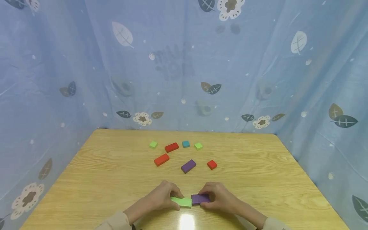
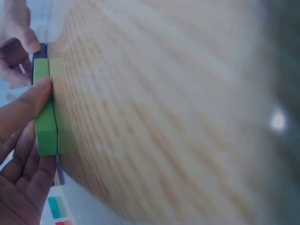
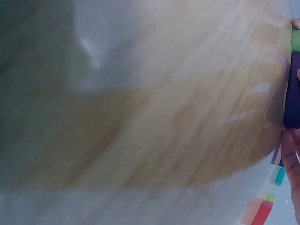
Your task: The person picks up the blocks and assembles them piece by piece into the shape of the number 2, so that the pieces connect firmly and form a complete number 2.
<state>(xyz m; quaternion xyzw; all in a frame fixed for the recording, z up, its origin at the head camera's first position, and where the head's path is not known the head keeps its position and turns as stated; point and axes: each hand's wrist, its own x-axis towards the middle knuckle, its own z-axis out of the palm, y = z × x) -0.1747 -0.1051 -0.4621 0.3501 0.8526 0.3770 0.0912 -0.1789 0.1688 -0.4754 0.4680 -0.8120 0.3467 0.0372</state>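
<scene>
Beyond a pair of working hands, a blue curtain (image 1: 172,92) printed with leaves and flowers hangs across the scene, while a wood-grain table (image 1: 115,179) spreads beneath them. Pale sleeves (image 1: 115,221) end behind the wrists.

The left hand (image 1: 162,196) grips a light-green bar (image 1: 184,202), thumb on the near side and fingers on the far side, with the bar's free end extending to that hand's right. Opposite, the right hand (image 1: 219,198) pinches a purple bar (image 1: 198,199) the same way, its free end pointing left. Between the hands, the two bars lie end to end, appearing to touch.

Just ahead of the gap between the hands rests a second purple bar (image 1: 188,166), set at a slant. Ahead of the left hand lies an orange-red bar (image 1: 162,159); farther off, a darker red bar (image 1: 171,147). A small red block (image 1: 212,164) sits ahead of the right hand. Farthest from both are a teal block (image 1: 186,144) and two small green blocks (image 1: 198,146), one beyond each hand.
</scene>
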